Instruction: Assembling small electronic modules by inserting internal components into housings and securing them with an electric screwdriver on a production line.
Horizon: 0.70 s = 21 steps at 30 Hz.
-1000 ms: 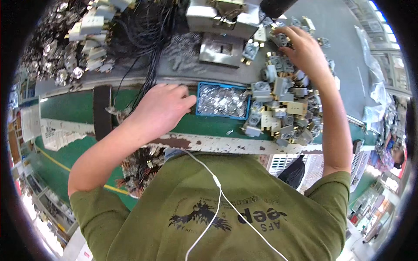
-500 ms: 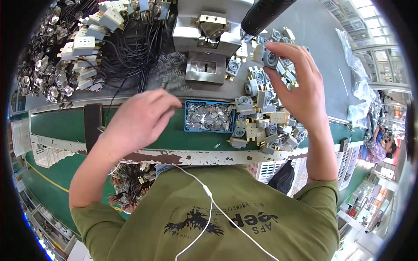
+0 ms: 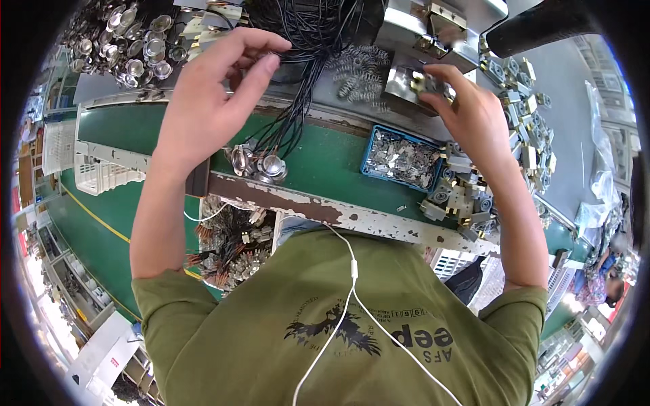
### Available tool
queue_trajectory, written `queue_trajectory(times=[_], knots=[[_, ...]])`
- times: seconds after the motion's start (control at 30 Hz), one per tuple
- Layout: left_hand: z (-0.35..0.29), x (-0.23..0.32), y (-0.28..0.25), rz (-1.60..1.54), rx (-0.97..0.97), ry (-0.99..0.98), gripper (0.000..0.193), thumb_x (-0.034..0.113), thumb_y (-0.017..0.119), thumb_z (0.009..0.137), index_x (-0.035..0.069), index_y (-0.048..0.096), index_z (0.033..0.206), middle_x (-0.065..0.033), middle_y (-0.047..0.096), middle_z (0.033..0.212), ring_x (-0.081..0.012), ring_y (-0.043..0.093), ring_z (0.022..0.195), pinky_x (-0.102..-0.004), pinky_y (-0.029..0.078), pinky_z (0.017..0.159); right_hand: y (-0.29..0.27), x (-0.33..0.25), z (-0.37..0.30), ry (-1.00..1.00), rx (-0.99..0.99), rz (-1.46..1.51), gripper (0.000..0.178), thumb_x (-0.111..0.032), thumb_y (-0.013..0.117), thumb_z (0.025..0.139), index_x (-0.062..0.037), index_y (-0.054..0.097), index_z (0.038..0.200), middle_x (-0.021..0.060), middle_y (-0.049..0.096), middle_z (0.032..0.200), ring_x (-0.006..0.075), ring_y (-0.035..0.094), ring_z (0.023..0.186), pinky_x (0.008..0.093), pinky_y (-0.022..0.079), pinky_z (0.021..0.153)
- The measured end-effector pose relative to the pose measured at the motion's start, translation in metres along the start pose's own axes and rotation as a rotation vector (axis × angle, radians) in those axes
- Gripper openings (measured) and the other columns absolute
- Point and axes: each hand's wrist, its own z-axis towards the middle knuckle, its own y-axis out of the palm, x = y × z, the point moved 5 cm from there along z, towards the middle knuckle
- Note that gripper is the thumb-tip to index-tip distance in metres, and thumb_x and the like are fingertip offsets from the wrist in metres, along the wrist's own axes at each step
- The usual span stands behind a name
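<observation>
My left hand (image 3: pixel 220 95) is over the black cables (image 3: pixel 298 27), thumb and forefinger apart and the other fingers curled; I see nothing held in it. My right hand (image 3: pixel 474 111) pinches a small grey housing with brass-coloured parts (image 3: pixel 428 84), blurred and partly hidden by the fingers. It sits at the top of the steel fixture block (image 3: pixel 399 88); whether it is seated there I cannot tell. Loose coil springs (image 3: pixel 359 74) lie left of the block. Nearer to me stands a blue tray (image 3: pixel 399 181) of small flat metal pieces.
Grey and cream housings (image 3: pixel 535 135) are heaped on the right. Round metal cups (image 3: pixel 139 47) are piled far left, and a few more cups (image 3: pixel 271 167) lie at the near edge below the cables. A black tube (image 3: pixel 542 27) slants in at the upper right, beside a metal press (image 3: pixel 440 27).
My right hand has brought the grey housing from above the heap leftward to the steel block. My left hand has moved away from the blue tray to the cables. The view has shifted left.
</observation>
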Motion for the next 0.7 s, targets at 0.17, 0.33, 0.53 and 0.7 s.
queue_trajectory(times=[0.17, 0.33, 0.53, 0.7], knots=[[-0.003, -0.005, 0.001, 0.07, -0.177, -0.105, 0.02, 0.016, 0.06, 0.101, 0.006, 0.067, 0.116, -0.0064, 0.068, 0.092, -0.0143, 0.061, 0.075, -0.0298, 0.047, 0.067, 0.003, -0.004, 0.004, -0.035, 0.074, -0.105, 0.034, -0.026, 0.077, 0.092, -0.0151, 0.067, 0.123, 0.0115, 0.075, 0.086, 0.0307, 0.069, 0.065, 0.04, 0.052, 0.059], [-0.012, -0.003, 0.009, 0.221, -0.429, -0.093, 0.019, 0.014, 0.057, 0.098, 0.003, 0.066, 0.112, -0.0142, 0.066, 0.095, -0.0325, 0.063, 0.08, -0.0406, 0.05, 0.073, 0.003, -0.005, 0.0, -0.042, 0.139, -0.147, 0.034, -0.029, 0.076, 0.092, -0.0172, 0.068, 0.123, 0.0112, 0.073, 0.082, 0.0314, 0.068, 0.063, 0.0398, 0.052, 0.058], [-0.019, -0.002, 0.016, 0.361, -0.545, -0.104, 0.021, 0.024, 0.063, 0.097, 0.005, 0.066, 0.103, -0.0145, 0.068, 0.093, -0.0342, 0.068, 0.086, -0.0439, 0.053, 0.075, 0.011, -0.003, 0.007, 0.029, 0.163, -0.013, 0.037, -0.031, 0.077, 0.092, -0.0231, 0.068, 0.127, 0.0139, 0.069, 0.073, 0.0308, 0.067, 0.061, 0.0401, 0.051, 0.058], [-0.024, 0.0, 0.026, 0.54, -0.513, -0.081, 0.03, 0.034, 0.072, 0.092, 0.006, 0.062, 0.094, -0.0115, 0.067, 0.088, -0.0336, 0.068, 0.082, -0.0461, 0.051, 0.07, 0.008, -0.018, 0.003, -0.006, 0.146, -0.117, 0.037, -0.023, 0.076, 0.093, -0.0188, 0.067, 0.129, 0.0133, 0.074, 0.091, 0.0255, 0.069, 0.065, 0.0401, 0.051, 0.058]])
